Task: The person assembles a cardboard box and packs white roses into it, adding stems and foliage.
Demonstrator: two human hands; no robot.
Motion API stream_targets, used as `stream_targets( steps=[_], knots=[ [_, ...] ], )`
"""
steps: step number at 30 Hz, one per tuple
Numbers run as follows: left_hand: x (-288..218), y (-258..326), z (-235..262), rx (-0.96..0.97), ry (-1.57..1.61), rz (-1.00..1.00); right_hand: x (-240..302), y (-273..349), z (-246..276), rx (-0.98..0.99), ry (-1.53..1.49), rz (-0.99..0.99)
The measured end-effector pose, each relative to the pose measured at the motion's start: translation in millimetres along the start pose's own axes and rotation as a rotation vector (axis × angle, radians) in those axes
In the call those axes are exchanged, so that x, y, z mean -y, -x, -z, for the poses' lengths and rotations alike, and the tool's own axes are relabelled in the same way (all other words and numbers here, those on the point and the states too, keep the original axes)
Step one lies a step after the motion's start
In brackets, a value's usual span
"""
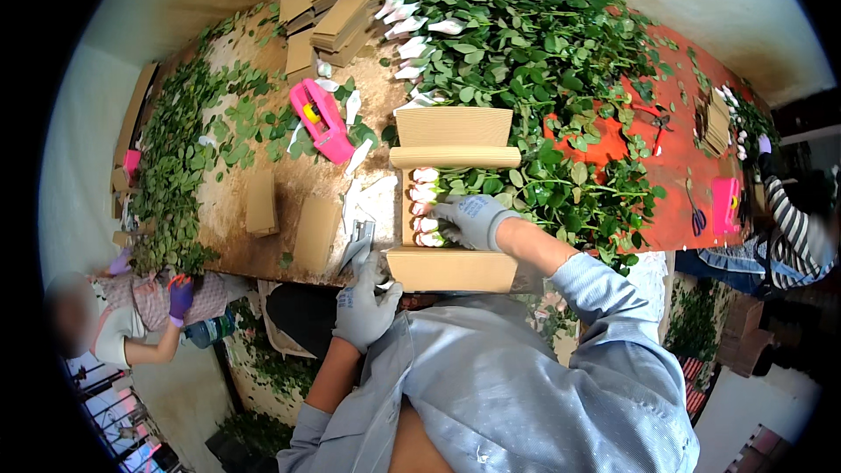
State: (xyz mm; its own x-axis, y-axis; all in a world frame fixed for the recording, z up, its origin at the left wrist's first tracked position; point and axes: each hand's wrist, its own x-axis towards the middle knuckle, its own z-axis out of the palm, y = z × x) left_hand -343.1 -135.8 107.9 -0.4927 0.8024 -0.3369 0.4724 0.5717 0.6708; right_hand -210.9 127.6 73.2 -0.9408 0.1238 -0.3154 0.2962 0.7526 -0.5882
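In front of me lies a sheet of corrugated brown cardboard (454, 271), its near and far flaps standing up around a row of pale pink roses (426, 175). Their heads line up at the left, and green stems run out to the right. My right hand (473, 221), in a grey glove, reaches over the bunch with its fingers closed at a rose just below the head. At the table's front edge my left hand (363, 308), gloved too, is closed beside the cardboard's near left corner. Its fingertips meet the lower end of a grey metal stapler-like tool (361, 238); what they grip is partly hidden.
A pink tape dispenser (321, 121) stands behind cut cardboard pieces (315, 232). Cardboard stacks (342, 26) and a large rose pile (526, 26) lie farther back. Scissors (696, 210) and another pink dispenser (725, 206) are at the right. People work at both ends.
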Motion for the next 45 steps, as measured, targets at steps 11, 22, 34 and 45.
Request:
stream_targets(
  steps=[11,22,34,45],
  knots=[
    [0,-5,-7,-0.195,-0.356,-0.199,18,19,23,-0.334,-0.064,0.086],
    [-43,-21,14,-0.169,-0.423,-0.437,-81,-26,128,-0.398,0.311,-0.454],
    [-58,-64,51,-0.216,-0.016,-0.345,27,47,180,-0.950,0.026,0.102],
    [-49,-114,65,0.034,0.759,-0.351,53,119,178,-0.196,-0.681,0.529]
  ],
)
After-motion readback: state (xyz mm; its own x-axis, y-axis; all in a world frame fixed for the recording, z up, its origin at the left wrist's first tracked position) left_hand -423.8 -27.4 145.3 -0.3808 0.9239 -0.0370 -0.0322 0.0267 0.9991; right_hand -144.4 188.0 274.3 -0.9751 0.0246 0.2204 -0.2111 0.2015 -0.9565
